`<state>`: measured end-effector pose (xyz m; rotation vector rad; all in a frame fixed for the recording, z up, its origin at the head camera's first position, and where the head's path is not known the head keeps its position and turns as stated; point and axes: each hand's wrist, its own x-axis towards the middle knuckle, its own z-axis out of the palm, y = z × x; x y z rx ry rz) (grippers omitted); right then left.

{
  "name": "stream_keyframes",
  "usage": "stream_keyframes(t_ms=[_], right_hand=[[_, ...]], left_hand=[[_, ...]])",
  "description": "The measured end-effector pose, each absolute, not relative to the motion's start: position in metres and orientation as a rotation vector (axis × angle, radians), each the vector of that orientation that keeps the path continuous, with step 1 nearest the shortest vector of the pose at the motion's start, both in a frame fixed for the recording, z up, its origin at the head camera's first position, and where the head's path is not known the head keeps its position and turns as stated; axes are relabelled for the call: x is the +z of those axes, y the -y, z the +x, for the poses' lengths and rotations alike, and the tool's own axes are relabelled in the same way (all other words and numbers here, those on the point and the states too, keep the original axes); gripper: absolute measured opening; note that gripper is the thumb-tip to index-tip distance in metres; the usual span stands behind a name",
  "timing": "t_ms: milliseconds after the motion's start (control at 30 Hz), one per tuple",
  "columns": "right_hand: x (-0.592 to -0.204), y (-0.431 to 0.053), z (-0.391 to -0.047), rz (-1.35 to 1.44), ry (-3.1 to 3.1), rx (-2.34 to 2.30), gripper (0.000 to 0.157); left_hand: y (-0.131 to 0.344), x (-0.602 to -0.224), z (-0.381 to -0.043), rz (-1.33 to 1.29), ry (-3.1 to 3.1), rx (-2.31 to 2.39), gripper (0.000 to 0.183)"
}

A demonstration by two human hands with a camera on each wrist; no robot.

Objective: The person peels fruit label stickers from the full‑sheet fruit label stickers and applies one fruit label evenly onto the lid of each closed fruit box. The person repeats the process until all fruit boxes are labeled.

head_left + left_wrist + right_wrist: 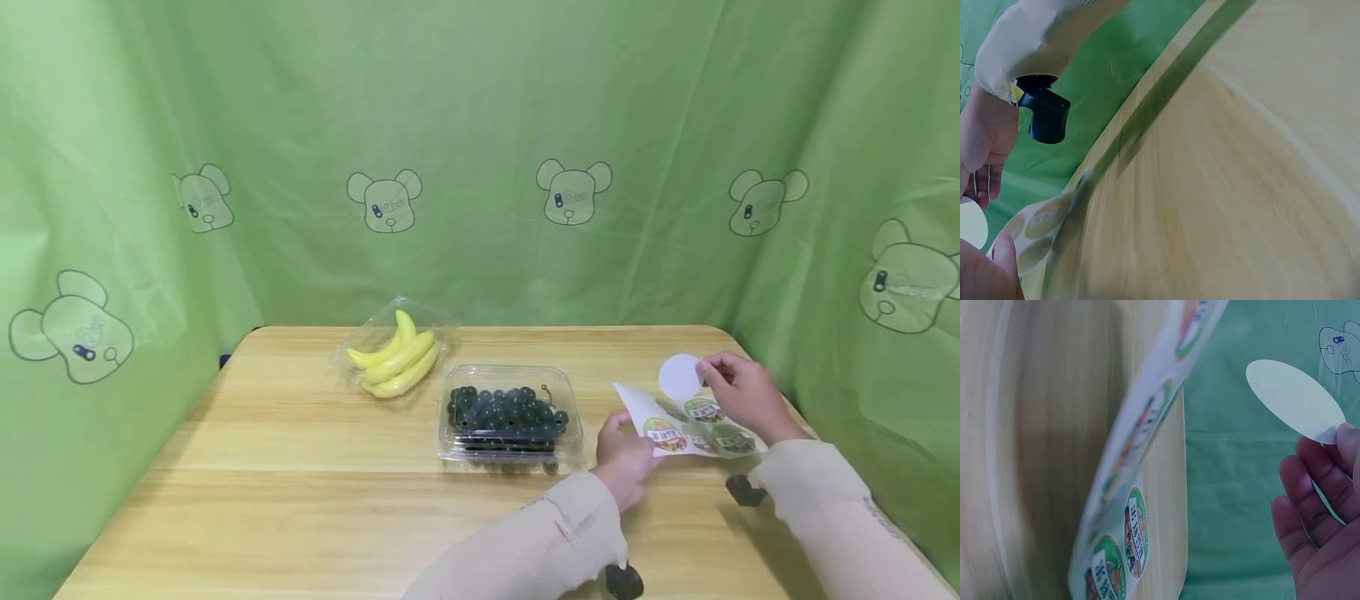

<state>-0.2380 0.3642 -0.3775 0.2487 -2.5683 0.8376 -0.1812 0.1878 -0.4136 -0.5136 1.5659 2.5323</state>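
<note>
In the head view, the two beige cloth sleeves (517,542) are cut off by the lower edge, glare veils some of the dark round grapes (510,412) under the lid of the clear plastic box (447,451), and the prints on the glossy white sheet of round stickers (684,433) are partly washed out; there is one box, one clear plastic bag (442,321) with at least three yellow curved bananas (401,360), at ten o'clock from the box, and one thin round white disc (680,377), at twelve o'clock from the sheet, above the pale wooden table (300,500); the left hand (626,460) pinches the sheet's edge near eight o'clock, the right hand (750,396) the disc's edge at three o'clock, thumb against finger with only the disc between; in the left wrist view, the disc and left hand are cut off at about eight o'clock, and three stickers show, faint; the left thumb lies on the sheet; in the right wrist view, the sheet is blurred and cropped, with two stickers sharp enough to make out; the right thumb and a finger nip the disc at its four o'clock edge, the other fingers loosely bent.
</note>
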Motion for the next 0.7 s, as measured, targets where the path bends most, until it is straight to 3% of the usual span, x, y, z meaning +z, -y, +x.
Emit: stream_keyframes(t_ms=[200,700], right_hand=[[-0.379,-0.365,-0.237,0.249,2.570,0.846,0.025],[-0.383,-0.364,-0.236,0.247,2.574,0.805,0.022]], left_hand=[[-0.188,-0.414,-0.178,-0.537,-1.485,2.514,0.035],[-0.187,-0.418,-0.169,-0.564,-1.704,2.364,0.031]])
